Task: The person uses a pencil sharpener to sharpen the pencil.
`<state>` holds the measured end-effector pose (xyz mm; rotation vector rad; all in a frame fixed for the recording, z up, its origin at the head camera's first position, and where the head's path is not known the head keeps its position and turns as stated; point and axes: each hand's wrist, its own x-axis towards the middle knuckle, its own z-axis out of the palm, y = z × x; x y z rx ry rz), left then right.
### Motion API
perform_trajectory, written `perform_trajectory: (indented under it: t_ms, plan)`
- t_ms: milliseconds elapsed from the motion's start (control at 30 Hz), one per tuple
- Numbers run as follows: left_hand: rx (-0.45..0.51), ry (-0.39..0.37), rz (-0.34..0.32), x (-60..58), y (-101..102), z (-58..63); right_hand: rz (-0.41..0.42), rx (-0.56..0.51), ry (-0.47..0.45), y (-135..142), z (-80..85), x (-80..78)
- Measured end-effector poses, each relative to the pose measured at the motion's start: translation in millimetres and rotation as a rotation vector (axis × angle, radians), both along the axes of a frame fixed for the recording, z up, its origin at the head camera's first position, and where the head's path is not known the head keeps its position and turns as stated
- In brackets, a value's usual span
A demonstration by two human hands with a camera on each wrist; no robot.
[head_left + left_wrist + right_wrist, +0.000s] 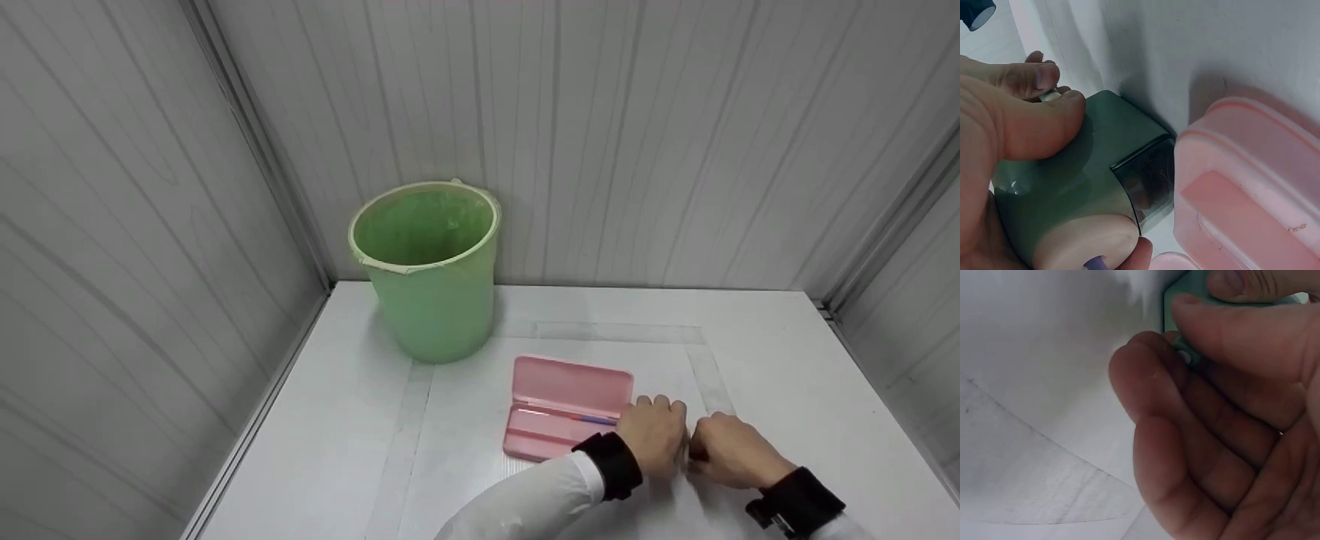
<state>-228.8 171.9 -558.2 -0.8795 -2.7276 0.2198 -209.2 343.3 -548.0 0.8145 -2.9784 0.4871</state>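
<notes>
My left hand [652, 436] grips a green desktop pencil sharpener [1072, 185], thumb across its top and a fingertip near its round cream face. A purple pencil [1095, 262] sits in the hole of that face. One side has a dark see-through shavings drawer [1148, 191]. My right hand [735, 450] pinches the small crank knob [1185, 356] between thumb and curled index finger, close beside the left hand. In the head view the hands hide most of the sharpener. An open pink pencil case [574, 382] lies left of the left hand.
A blue and orange pencil [596, 420] lies inside the case. Behind it to the left, a tall green bucket [442, 315] stands near the back wall. Strips of clear tape [615, 331] mark the white table [330, 420]; panelled walls rise around it.
</notes>
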Motion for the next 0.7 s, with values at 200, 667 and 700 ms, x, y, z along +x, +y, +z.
perform_trajectory:
  t_ms: [200,667,700]
  plan:
    - [0.017,-0.027,-0.006,0.1,0.8,2.0,0.013,0.012,-0.015,-0.8,6.9,4.1]
    - [-0.004,-0.044,-0.008,-1.6,0.0,4.1,0.049,0.082,0.044,-2.4,26.4,5.9]
    - [-0.007,-0.041,-0.007,-1.2,0.1,4.0,0.049,0.080,0.046,-2.2,27.7,6.3]
